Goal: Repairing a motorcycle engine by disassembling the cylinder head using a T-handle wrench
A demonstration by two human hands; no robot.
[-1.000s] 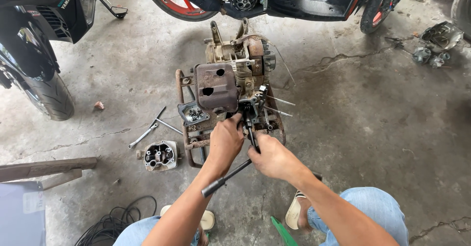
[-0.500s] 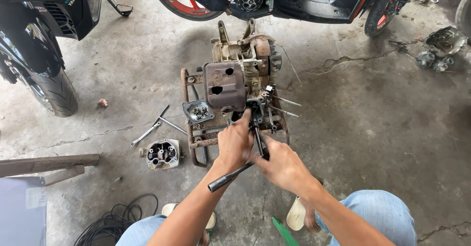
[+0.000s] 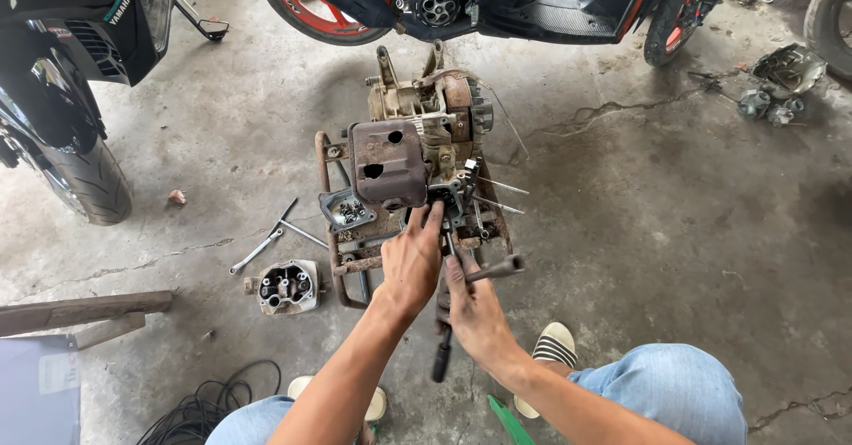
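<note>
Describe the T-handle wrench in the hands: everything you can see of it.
The wrench is a dark metal T-handle, worn and greasy-looking. Its shaft runs from the engine on the rusty frame down toward the person, ending near the floor between the knees. The crossbar points right, slightly upward. The right hand grips it at the joint; the left hand lies beside the shaft, fingers at the engine end. Its tip is hidden.

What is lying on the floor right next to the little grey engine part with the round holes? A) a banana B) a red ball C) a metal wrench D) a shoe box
C: a slim metal wrench lies on the concrete just above the grey engine part, left of the rusty engine.
</note>
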